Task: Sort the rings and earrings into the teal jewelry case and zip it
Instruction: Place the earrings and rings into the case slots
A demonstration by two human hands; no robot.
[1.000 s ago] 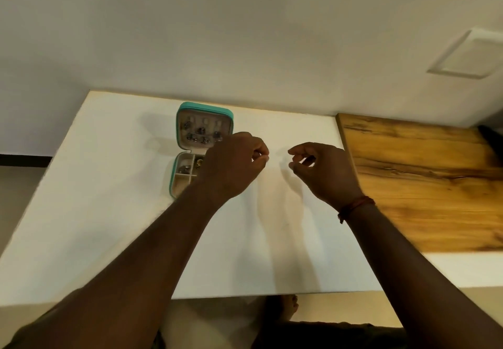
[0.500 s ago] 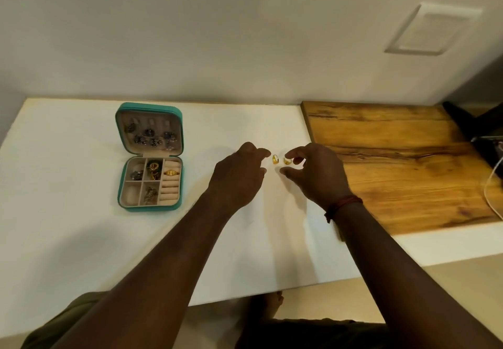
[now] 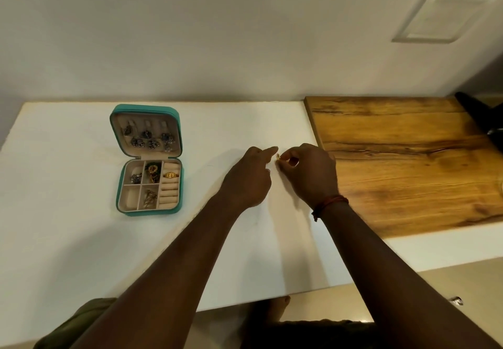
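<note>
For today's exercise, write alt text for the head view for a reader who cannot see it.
Two hands meet over a white table, the right hand pinching a small gold piece. An open teal case of jewelry sits to their left, a wooden board to their right.

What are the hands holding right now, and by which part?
The right hand pinches a small gold piece at its fingertips; which part, too small to tell. The left hand holds nothing visible.

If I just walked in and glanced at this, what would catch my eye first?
Probably the open teal jewelry case at the left of the white table, with dark earrings in its lid and a gold ring in its ring rolls. Next, the left hand and right hand meeting mid-table around a small gold piece.
</note>
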